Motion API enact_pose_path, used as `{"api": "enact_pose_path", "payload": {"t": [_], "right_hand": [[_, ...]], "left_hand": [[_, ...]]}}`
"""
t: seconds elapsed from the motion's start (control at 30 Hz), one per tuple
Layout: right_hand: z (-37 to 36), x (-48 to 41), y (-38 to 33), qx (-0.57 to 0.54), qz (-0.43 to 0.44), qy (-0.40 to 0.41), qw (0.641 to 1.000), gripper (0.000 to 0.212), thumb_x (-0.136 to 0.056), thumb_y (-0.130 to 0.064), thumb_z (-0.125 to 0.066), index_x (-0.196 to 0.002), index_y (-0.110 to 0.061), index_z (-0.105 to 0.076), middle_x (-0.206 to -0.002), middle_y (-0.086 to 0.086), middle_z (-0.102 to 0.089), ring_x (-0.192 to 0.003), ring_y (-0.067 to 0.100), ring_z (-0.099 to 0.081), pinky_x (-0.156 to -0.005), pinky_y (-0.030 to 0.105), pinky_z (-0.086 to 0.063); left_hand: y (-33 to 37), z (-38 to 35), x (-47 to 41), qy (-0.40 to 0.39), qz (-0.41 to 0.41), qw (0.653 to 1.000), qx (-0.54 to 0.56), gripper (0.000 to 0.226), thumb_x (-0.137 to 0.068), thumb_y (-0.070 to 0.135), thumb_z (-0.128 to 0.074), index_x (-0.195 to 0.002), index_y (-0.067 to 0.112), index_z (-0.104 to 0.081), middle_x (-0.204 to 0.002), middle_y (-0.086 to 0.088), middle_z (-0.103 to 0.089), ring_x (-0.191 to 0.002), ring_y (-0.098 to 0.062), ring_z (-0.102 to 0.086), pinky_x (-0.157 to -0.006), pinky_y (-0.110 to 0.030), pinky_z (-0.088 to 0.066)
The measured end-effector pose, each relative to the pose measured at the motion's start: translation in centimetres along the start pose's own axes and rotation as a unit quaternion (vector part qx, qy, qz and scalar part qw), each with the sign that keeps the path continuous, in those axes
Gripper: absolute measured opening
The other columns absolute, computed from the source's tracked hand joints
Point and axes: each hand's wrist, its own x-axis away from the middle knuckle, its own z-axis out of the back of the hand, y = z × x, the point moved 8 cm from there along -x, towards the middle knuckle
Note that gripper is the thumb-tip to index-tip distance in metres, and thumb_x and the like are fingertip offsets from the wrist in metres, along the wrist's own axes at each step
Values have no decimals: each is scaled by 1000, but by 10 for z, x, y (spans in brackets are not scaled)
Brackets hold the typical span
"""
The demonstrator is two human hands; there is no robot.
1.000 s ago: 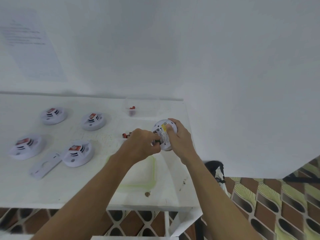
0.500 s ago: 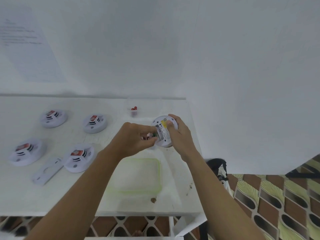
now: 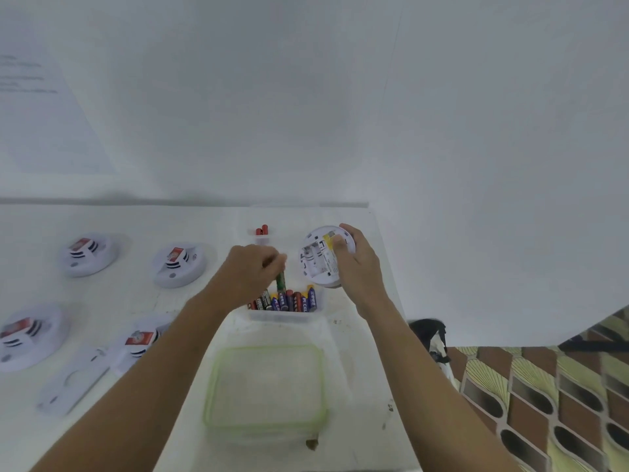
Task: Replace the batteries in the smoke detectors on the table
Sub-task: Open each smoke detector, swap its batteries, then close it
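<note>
The left grip [image 3: 253, 272] pinches a green battery [image 3: 280, 281] above the battery box [image 3: 286, 316]. The right grip [image 3: 357, 264] clasps an opened smoke detector [image 3: 318, 258] over the counter [image 3: 136, 301].

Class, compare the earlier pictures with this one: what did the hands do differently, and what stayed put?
The left hand left the held smoke detector and dropped to the box of batteries, now pinching a green battery. The right hand still grips the detector, back facing up. The four detectors on the table stayed put.

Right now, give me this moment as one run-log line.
left hand: pinching green battery over battery box | right hand: holding open smoke detector, bay empty | four detectors untouched
</note>
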Motion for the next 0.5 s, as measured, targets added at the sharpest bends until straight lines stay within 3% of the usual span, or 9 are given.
{"api": "enact_pose_path", "payload": {"t": [0.07,0.17,0.27,0.37,0.43,0.5], "right_hand": [[-3,-5,1,1,-3,1,1000,36,-105,-36,-44,-139,-25,-50,-122,-6,-60,-108,8,-59,-72,15,-48],[-6,-10,1,0,-8,3,1000,34,-106,-35,-44,-138,-26,-50,-121,-7,-60,-106,6,-58,-70,13,-46],[-10,-15,1,-2,-9,2,1000,34,-106,-35,-44,-138,-26,-50,-121,-7,-60,-103,1,-58,-70,14,-47],[-14,-19,-1,-2,-12,0,1000,35,-106,-36,-43,-139,-28,-49,-120,-8,-59,-100,-4,-56,-63,8,-46],[-16,-22,-1,-10,-14,3,1000,35,-106,-36,-44,-139,-28,-49,-120,-9,-58,-101,-4,-55,-57,5,-46],[-17,-24,-2,-16,-13,9,1000,34,-106,-36,-44,-138,-28,-50,-120,-8,-59,-102,-4,-55,-57,3,-46]], "left_hand": [[-6,-23,-5,-117,-13,986,-119,46,-102,35,-45,-70,7,-62,-58,0,-57,-49,-12,-49,-54,-22,-38],[-14,-41,-10,-180,-16,964,-197,50,-102,36,-47,-59,10,-46,-53,0,-45,-44,-10,-36,-51,-22,-31],[-18,-43,-14,-177,2,965,-193,51,-100,34,-53,-55,13,-45,-50,4,-42,-43,-7,-35,-51,-20,-30],[-22,-34,-19,-163,-4,968,-190,35,-98,33,-55,-81,9,-74,-67,4,-66,-54,-5,-54,-61,-19,-42],[-19,-21,-22,-155,-9,976,-152,25,-97,28,-58,-94,12,-77,-82,5,-74,-61,-5,-64,-65,-15,-48],[-18,-4,-27,-136,3,987,-82,17,-94,24,-62,-95,16,-77,-76,11,-72,-57,0,-66,-60,-5,-46]]}}
